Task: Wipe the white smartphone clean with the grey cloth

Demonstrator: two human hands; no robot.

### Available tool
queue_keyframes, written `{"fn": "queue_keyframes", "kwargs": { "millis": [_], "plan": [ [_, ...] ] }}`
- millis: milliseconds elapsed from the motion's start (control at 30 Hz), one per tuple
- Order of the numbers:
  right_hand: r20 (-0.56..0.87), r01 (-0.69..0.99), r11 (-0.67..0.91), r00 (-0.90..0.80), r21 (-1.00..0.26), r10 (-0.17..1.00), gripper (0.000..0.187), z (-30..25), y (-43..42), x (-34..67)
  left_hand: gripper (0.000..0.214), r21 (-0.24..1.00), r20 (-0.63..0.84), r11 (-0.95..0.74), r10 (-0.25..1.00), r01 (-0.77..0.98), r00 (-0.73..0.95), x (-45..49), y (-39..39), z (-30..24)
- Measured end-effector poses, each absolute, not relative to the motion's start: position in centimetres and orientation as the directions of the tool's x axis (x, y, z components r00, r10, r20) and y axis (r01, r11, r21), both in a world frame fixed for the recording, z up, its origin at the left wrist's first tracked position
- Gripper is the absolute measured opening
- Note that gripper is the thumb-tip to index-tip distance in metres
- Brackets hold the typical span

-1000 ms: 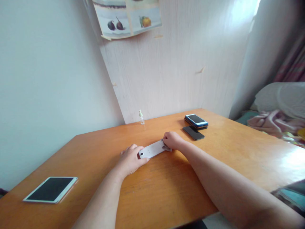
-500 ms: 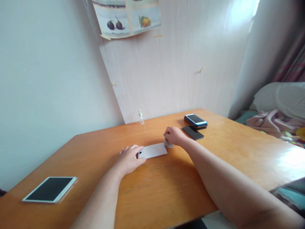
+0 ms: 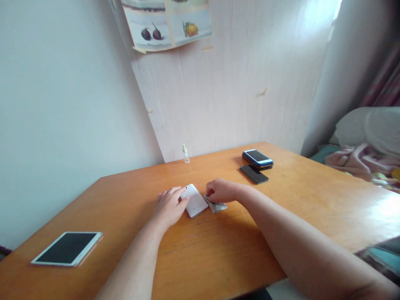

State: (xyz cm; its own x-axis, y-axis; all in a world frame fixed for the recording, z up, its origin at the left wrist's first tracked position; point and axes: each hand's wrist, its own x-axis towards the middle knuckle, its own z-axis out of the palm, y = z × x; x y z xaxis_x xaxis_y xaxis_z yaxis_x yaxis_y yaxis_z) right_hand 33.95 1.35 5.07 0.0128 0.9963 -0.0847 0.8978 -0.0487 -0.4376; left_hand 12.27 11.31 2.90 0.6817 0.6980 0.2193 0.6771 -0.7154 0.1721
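Observation:
A white smartphone [image 3: 194, 202] lies back up on the wooden table [image 3: 187, 258], turned at a slant, its camera at the far left end. My left hand [image 3: 170, 205] grips its left edge, with the thumb at the near side and the fingers by the camera. Pinched in the closed fingers of my right hand [image 3: 221, 191] is a small grey-white cloth [image 3: 218, 206]. The cloth hangs down to the table just off the phone's right edge; whether it touches the phone I cannot tell.
Toward the back right, a black smartphone [image 3: 253, 174] lies in front of a stack of phones [image 3: 258, 158]. At the back edge stands a small clear pump bottle [image 3: 186, 154]. A white tablet [image 3: 68, 248] lies at front left. Bedding [image 3: 362, 133] is beyond the table.
The white phone has turned clockwise from lying nearly sideways to a slant. My right hand has moved left and nearer with the cloth. My left hand stays on the phone.

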Motion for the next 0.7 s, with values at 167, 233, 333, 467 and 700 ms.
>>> {"fn": "queue_keyframes", "kwargs": {
  "millis": [167,233,333,467,700],
  "plan": [
    [-0.176,0.888,0.069,-0.165,-0.455,0.970,0.028,5.7,0.5,33.9,0.058,0.183,0.114,-0.716,0.697,0.674,0.708,12.6,10.8,2.7],
    [-0.165,0.890,0.054,-0.142,-0.452,0.976,0.025,5.6,0.6,33.5,0.058,0.192,0.091,-0.718,0.691,0.669,0.717,12.6,10.8,2.8],
    [-0.086,0.887,0.007,-0.053,-0.462,0.995,0.019,4.8,1.2,32.9,0.059,0.217,0.061,-0.742,0.659,0.635,0.750,12.5,10.8,2.9],
    [0.021,0.881,-0.076,0.097,-0.467,0.995,0.018,3.5,2.5,32.8,0.062,0.253,0.021,-0.774,0.604,0.580,0.797,12.6,10.6,2.9],
    [0.197,0.828,-0.212,0.357,-0.519,0.913,0.021,2.4,3.6,33.6,0.063,0.286,-0.044,-0.785,0.562,0.550,0.826,13.0,9.8,3.4]
  ]
}}
